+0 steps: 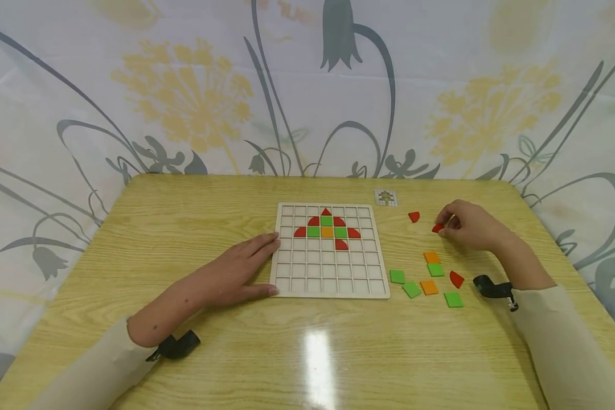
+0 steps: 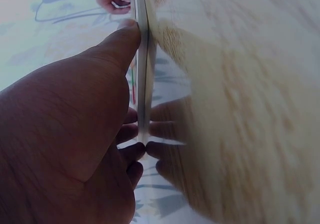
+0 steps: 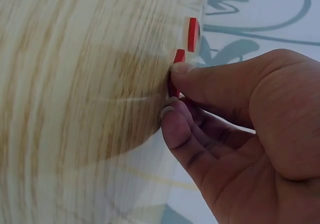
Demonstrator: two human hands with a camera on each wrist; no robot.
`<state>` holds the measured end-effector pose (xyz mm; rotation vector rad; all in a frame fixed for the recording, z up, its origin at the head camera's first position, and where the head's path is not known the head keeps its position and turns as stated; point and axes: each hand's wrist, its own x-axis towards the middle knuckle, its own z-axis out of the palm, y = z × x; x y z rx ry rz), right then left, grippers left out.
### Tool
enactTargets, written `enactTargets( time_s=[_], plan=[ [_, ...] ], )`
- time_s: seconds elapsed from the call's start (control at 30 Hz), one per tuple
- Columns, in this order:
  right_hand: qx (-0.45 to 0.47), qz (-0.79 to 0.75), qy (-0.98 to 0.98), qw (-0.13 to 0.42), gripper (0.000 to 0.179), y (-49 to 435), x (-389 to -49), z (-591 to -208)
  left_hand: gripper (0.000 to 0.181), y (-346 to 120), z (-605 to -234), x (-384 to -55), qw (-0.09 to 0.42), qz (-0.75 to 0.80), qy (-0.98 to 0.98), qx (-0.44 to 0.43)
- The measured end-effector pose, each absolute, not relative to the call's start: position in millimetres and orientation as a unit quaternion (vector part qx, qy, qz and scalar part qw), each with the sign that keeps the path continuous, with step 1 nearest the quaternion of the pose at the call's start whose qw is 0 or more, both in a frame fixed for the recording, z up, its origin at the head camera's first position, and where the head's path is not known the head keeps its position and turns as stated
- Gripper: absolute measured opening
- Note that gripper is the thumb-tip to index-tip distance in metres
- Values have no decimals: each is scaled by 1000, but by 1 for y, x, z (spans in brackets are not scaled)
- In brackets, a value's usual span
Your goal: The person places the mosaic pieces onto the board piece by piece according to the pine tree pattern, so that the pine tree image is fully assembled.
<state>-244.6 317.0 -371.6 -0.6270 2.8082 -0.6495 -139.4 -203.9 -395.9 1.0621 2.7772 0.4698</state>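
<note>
A pale square grid board lies on the table, with red, green and orange tiles set in its upper cells. My left hand rests flat at the board's left edge, fingers and thumb touching the rim; in the left wrist view the thumb lies along that edge. To the right of the board, my right hand pinches a red quarter-round tile between thumb and fingertips, close over the table. The right wrist view has this red tile partly covered by the thumb, with another red tile beyond it.
Loose tiles lie right of the board: a red quarter-round tile, another red one, orange squares and several green squares. A small pattern card sits behind them. A patterned curtain hangs along the table's back edge.
</note>
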Motion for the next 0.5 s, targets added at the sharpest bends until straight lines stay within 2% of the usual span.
enactTargets(
  time_s=[0.13,0.37,0.5],
  plan=[
    [-219,-206,949,97,5,316,-244,-371,91,-204,-396,-139,63,157,920,354],
    [-222,-206,947,111,15,316,-245,-372,92,-205,-397,-139,61,155,920,354],
    [-219,-202,948,116,12,315,-244,-371,93,-205,-397,-140,59,152,921,355]
  ],
)
